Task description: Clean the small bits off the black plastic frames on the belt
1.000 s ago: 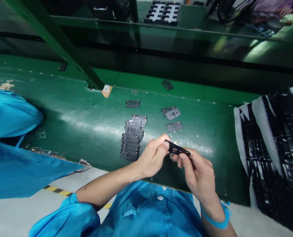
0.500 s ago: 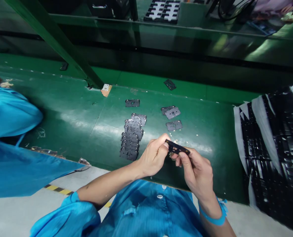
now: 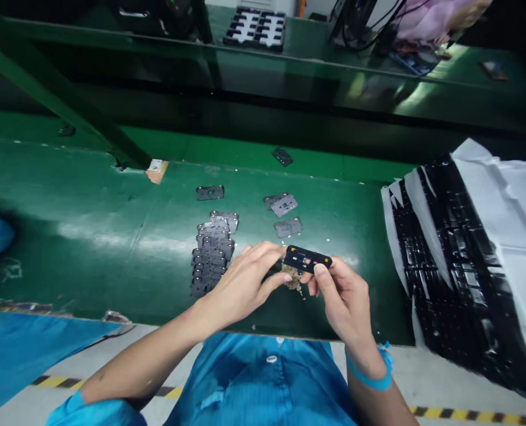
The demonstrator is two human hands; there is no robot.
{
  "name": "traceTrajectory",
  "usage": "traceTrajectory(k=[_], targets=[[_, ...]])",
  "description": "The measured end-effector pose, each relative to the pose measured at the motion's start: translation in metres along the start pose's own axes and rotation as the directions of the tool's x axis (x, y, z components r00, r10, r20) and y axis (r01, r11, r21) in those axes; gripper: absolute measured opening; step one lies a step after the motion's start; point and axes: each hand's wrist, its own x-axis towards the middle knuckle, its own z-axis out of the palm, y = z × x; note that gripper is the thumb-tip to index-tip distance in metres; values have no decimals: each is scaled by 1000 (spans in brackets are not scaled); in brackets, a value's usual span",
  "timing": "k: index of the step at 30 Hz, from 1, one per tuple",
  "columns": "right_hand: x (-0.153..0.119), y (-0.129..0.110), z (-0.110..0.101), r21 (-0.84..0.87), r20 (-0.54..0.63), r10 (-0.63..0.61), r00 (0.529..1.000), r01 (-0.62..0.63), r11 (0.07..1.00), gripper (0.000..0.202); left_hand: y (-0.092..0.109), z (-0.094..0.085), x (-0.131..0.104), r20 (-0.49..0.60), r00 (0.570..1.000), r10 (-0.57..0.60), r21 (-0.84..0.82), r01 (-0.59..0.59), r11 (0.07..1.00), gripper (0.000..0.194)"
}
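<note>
In my right hand (image 3: 346,299) is a flat black plastic plate (image 3: 299,257) with small cut-outs and yellowish spots, pinched at its right end between thumb and fingers. My left hand (image 3: 247,275) is open, thumb apart from the outstretched fingers. Its fingertips reach the plate's left end; whether they touch it I cannot tell. Below the plate lies a small heap of tan bits (image 3: 293,278) on the green table (image 3: 165,236). Left of my hands, several similar dark plates (image 3: 212,254) overlap in a column.
More plates lie farther back: a single plate (image 3: 210,193), an overlapping pair (image 3: 284,205) and a plate (image 3: 283,157) near the ledge. Black-and-white wrapped material (image 3: 449,236) stands at right. A green post (image 3: 89,124) rises at left. Across, a person's pink sleeve (image 3: 426,21) shows beyond a tray (image 3: 256,28).
My left hand has let go of the plate's left end and its fingers have spread. The plate now shows more of its flat face. The whole view has shifted to the right.
</note>
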Motion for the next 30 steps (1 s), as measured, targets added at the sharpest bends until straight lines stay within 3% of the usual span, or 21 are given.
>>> traceTrajectory(k=[5,7,11,15,20,26,30], targets=[[1,0,6,-94,3,-60,998,60,994,27,12,-4,7,-70,996,-47,-290,24,957,29],[1,2,8,-111,-77,-80,994,71,991,18,14,-1,6,-42,995,-92,-364,70,929,34],[1,1,14,-34,-173,-81,982,76,997,21,15,2,-1,47,989,-141,-508,145,849,34],[1,-4,18,-1,-216,-85,973,87,996,15,14,2,-5,11,996,-85,-459,80,885,32],[0,-7,18,7,-186,-100,977,103,995,15,16,3,-6,-77,996,-53,-458,12,889,28],[0,-5,19,5,-222,-114,968,118,993,13,18,6,-10,20,997,-71,-495,72,866,32],[-3,-5,15,-4,-147,-131,980,132,991,17,16,7,-12,30,995,-99,-501,100,860,35]])
